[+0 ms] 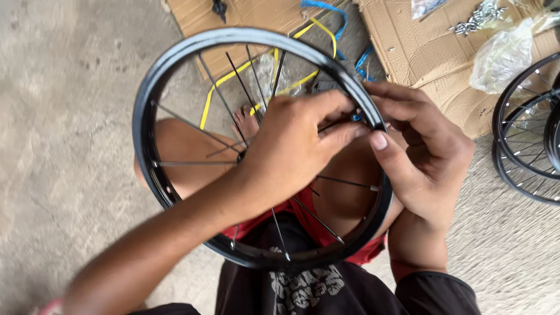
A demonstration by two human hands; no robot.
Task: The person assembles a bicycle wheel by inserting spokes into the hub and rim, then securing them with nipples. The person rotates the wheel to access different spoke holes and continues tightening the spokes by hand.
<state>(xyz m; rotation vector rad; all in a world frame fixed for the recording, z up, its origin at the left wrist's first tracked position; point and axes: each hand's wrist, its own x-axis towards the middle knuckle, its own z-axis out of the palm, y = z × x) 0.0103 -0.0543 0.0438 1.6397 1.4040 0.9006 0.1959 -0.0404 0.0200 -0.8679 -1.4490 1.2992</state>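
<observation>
A small black bicycle wheel rim (146, 87) with thin metal spokes (224, 102) rests over my lap. My left hand (291, 151) reaches across the inside of the wheel and pinches a spoke end at the rim's right side. My right hand (423, 151) grips the rim from outside at the same spot, thumb pressed against it. A small blue part (356, 117) shows between the fingertips of both hands. The hub is hidden behind my left hand.
Flattened cardboard (431, 64) lies ahead with yellow and blue straps (326, 35), clear plastic bags (504, 55) and a pile of small metal parts (478, 17). More black spoked wheels (528, 140) are stacked at the right. Bare concrete floor (64, 116) is on the left.
</observation>
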